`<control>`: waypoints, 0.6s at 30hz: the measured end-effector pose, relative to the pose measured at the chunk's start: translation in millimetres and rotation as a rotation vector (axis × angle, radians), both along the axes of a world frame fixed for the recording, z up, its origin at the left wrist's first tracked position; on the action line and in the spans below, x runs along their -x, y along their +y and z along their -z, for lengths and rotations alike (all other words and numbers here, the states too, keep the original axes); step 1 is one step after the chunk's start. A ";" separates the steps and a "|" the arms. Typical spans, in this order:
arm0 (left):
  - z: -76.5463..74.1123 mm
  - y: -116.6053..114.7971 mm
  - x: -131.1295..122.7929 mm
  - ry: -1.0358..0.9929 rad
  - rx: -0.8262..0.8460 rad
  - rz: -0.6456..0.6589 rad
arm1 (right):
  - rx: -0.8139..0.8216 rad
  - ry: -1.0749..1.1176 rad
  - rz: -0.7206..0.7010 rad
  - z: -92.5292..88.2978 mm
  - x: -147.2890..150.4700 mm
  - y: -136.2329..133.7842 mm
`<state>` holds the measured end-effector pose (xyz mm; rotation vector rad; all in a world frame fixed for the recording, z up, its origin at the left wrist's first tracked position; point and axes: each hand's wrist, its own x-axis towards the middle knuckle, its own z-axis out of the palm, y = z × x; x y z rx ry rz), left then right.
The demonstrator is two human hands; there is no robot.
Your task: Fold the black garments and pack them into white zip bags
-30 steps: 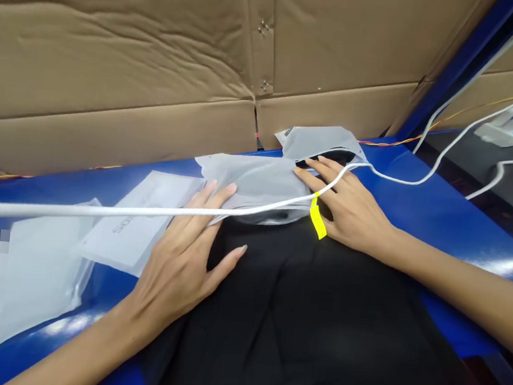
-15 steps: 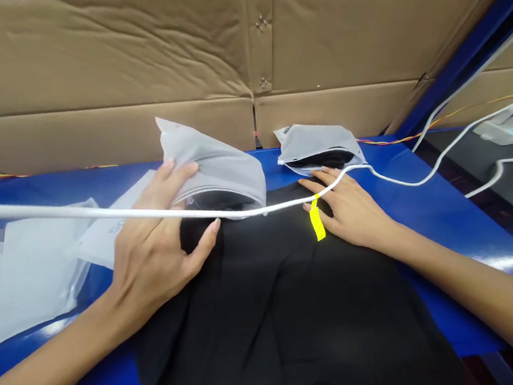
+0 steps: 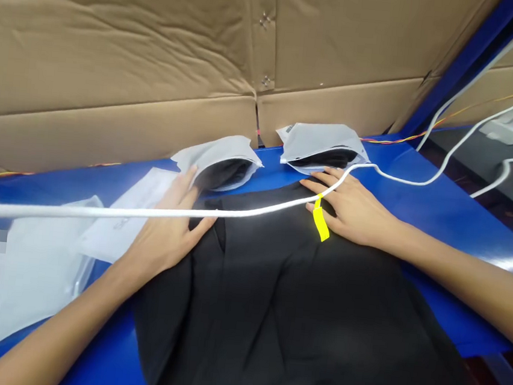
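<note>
On black fabric (image 3: 273,303) — yellow tag (image 3: 321,222)

Left hand (image 3: 167,226) open on the near edge of a black garment (image 3: 273,303), kind hard to tell from this angle. Right hand (image 3: 350,210) flat on the same cloth, beside a yellow tag (image 3: 320,220). Just beyond each hand, a frosted plastic bag (image 3: 216,161) and another frosted plastic bag (image 3: 319,145), both showing black fabric inside. Overhead, a white cable (image 3: 146,211) across the view. Beneath everything, a blue table (image 3: 451,290), flat white packets (image 3: 126,222) on its left, against a cardboard wall (image 3: 117,40).
</note>
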<state>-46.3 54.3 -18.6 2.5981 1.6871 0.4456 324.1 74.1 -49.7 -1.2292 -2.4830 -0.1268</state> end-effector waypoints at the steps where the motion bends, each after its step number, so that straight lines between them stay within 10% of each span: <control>1: 1.5 1.6 1.2 -0.011 0.014 -0.008 | 0.000 0.000 -0.002 0.0 -0.1 0.0; 10: 4.7 -2.7 1.7 0.003 -0.069 -0.069 | -0.013 0.027 -0.053 -2.6 1.5 -2.7; 18: -25.1 -30.2 -25.1 0.182 -0.309 0.036 | -0.064 0.101 -0.258 -5.6 5.3 -6.4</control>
